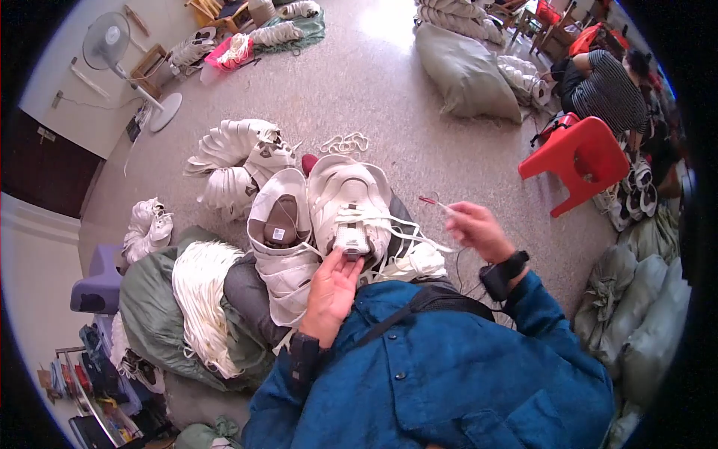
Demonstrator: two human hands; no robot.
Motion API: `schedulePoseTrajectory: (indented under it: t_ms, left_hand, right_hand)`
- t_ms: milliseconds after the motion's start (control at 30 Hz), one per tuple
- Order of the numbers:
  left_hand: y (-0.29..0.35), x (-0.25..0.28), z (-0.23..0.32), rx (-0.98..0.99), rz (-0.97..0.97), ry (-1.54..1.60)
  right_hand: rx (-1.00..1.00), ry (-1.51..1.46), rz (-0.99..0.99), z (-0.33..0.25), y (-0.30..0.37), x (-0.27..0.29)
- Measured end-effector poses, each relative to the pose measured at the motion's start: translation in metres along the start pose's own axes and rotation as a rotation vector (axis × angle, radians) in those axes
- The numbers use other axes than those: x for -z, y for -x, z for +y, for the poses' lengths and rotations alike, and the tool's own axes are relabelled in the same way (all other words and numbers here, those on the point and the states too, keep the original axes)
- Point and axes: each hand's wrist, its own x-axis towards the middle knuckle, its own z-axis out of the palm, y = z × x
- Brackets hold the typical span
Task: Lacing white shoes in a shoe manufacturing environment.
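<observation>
left hand (331,288): my fingers curl onto the tongue of the white shoe (351,206) on my lap, pressing it steady; the hand is half closed, thumb along the side, gripping the shoe rather than lifting it.
right hand (479,228): raised off to the right of the shoe, fingers pinched shut on the red-tipped end of the white lace (396,224), which runs back taut to the eyelets.
step in hand: i judge i am lacing this shoe, drawing the lace through.
next move: it seems to call for bringing the tip back to the next free eyelet, left hand keeping the tongue flat.
just left of my left hand: second white shoe (280,224), touching the first, unlaced.
further left: bundle of white laces (198,299) on a green sack.
beyond the shoes: stack of white uppers (235,161) on the floor.
far right: red plastic chair (580,161).
</observation>
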Motion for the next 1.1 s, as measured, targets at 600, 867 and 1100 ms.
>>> schedulePoseTrajectory:
  t_ms: [600,867,1100]
  left_hand:
    - [-0.031,-0.002,-0.006,0.165,-0.042,0.213]
    - [-0.027,-0.004,-0.008,0.134,-0.089,0.185]
    - [-0.027,-0.004,-0.008,0.112,-0.018,0.083]
  right_hand:
    - [0.481,0.773,-0.255,0.003,-0.033,-0.138]
    - [0.535,1.117,-0.223,0.004,-0.031,-0.147]
    - [0.571,0.895,-0.294,0.010,-0.035,-0.139]
